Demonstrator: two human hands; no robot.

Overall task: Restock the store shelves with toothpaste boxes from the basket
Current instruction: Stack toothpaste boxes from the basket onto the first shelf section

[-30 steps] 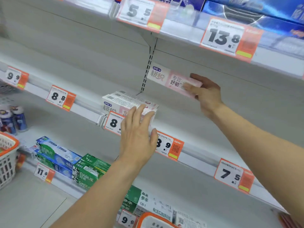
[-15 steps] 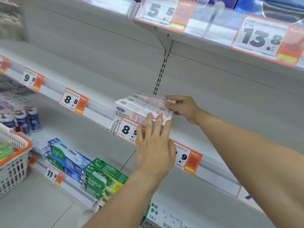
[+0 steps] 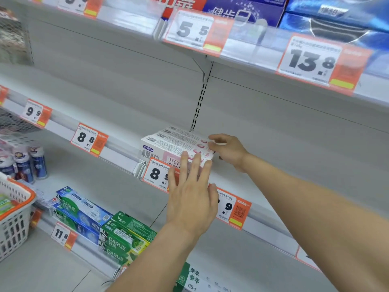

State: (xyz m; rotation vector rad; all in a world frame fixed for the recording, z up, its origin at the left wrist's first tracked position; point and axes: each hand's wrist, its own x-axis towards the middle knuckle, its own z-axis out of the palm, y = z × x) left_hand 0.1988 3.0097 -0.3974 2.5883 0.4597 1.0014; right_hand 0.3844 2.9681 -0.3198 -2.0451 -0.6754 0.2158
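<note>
The pink boxes (image 3: pixel 179 144) lie side by side at the front edge of the middle shelf (image 3: pixel 273 165), just above the left hand (image 3: pixel 190 199). That hand is flat, fingers spread, tips against the boxes' front face and over the price tag (image 3: pixel 156 173). The right hand (image 3: pixel 228 150) pinches the boxes' right end, fingers curled on it. The basket (image 3: pixel 14 218) stands well left of both hands.

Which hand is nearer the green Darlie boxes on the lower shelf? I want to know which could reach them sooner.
Left. The left hand hovers just above and right of the green Darlie boxes; the right hand is higher, at the pink boxes.
</note>
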